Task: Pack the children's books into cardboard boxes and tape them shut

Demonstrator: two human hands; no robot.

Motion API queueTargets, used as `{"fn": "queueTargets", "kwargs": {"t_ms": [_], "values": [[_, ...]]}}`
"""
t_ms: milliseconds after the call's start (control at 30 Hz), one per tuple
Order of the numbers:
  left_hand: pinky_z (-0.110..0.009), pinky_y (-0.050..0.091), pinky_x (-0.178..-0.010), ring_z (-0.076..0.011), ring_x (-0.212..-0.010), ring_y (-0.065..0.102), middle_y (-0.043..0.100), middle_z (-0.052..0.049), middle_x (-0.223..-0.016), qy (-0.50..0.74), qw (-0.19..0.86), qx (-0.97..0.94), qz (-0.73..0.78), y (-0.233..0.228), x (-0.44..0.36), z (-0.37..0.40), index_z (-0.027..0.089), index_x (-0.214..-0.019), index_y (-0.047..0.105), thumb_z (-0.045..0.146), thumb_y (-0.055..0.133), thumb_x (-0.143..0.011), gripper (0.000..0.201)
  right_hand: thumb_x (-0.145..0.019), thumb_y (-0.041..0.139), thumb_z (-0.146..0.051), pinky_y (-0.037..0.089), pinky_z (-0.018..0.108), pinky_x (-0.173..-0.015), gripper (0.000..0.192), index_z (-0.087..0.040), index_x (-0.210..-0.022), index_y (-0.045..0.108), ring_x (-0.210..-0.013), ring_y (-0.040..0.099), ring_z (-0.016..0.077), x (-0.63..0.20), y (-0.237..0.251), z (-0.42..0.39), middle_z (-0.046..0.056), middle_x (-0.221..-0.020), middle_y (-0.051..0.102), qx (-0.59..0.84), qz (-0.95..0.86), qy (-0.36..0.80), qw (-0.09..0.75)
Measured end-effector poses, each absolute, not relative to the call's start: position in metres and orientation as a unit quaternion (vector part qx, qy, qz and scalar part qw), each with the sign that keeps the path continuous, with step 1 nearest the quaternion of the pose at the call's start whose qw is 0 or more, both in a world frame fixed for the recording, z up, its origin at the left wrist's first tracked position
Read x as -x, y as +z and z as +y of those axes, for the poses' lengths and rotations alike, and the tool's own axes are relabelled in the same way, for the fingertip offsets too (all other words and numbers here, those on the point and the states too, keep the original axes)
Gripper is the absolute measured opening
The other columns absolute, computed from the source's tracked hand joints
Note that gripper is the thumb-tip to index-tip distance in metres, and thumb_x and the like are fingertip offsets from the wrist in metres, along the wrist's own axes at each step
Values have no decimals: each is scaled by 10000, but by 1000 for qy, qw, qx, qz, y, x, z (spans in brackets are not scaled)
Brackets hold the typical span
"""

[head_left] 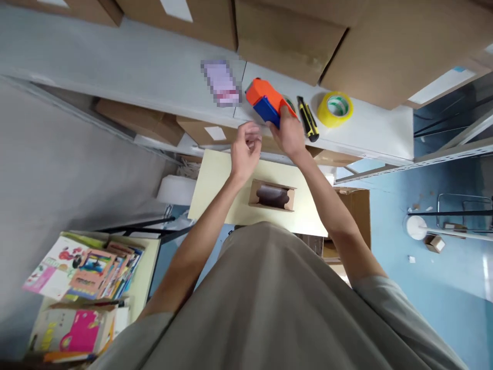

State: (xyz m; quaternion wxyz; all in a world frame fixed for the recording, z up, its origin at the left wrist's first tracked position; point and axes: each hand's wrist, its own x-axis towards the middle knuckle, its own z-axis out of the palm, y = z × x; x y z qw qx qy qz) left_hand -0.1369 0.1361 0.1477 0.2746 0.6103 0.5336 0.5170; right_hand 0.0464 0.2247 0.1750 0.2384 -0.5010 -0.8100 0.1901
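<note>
Tape dispenser (265, 100) gripped by right hand (289, 134), left hand (243, 151) beside.

Blue floor (442, 303); white shelf (115, 67); stacked cardboard boxes (346, 36).

The tape dispenser (266, 100) is orange along its top with a blue block at the lower front end, and a roll of tape shows partly behind it. It sits tilted on the white shelf (154, 77), nose pointing up and left, its rear end covered by the right hand (289, 134) that grips it. On that shelf it lies just left of the black-and-yellow knife (the two look close but apart) and right of a blurred pink-and-white patch.
</note>
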Motion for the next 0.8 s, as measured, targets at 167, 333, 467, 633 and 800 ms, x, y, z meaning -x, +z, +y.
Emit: {"fn": "queueTargets", "kwargs": {"t_ms": [167, 333, 467, 633, 800], "values": [[-402, 712, -1024, -230, -1154, 816, 784, -70, -1248, 491, 380, -558, 550, 135, 126, 21, 289, -1325, 694, 479, 690, -1142, 264, -1146, 513, -821, 676, 555, -1084, 709, -238, -1551, 527, -1197, 747, 324, -60, 162, 82, 103, -1245, 723, 518, -699, 410, 275], [-363, 712, -901, -203, -944, 811, 800, -47, -1067, 472, 446, -504, 570, 112, 116, -38, 262, -1127, 725, 505, 777, -1068, 255, -1100, 503, -883, 676, 468, -1003, 719, -278, -1478, 583, -1077, 725, 293, -53, 133, 5, 86, -1154, 712, 564, -603, 505, 253], [-328, 680, -808, -189, -889, 796, 792, -33, -1052, 443, 475, -504, 569, 102, 118, -50, 266, -1123, 717, 472, 785, -1053, 227, -1068, 501, -929, 663, 447, -978, 746, -266, -1398, 592, -1058, 702, 292, -53, 124, -10, 88, -1140, 681, 588, -596, 493, 236], [-377, 681, -917, -230, -1037, 799, 808, -66, -1197, 387, 445, -601, 540, 100, 141, -48, 273, -1217, 756, 382, 791, -1058, 196, -1078, 496, -924, 671, 474, -968, 736, -246, -1355, 577, -1071, 733, 317, -69, 119, -16, 115, -1147, 711, 595, -612, 469, 228], [-555, 572, -1260, -389, -1434, 686, 764, -149, -1503, 226, 345, -707, 574, 80, 165, -40, 249, -1497, 706, 364, 977, -903, 663, -1118, 468, -879, 680, 532, -832, 765, -222, -1509, 483, -934, 764, 354, -102, 108, 2, 136, -1105, 759, 621, -663, 378, 179]]}}
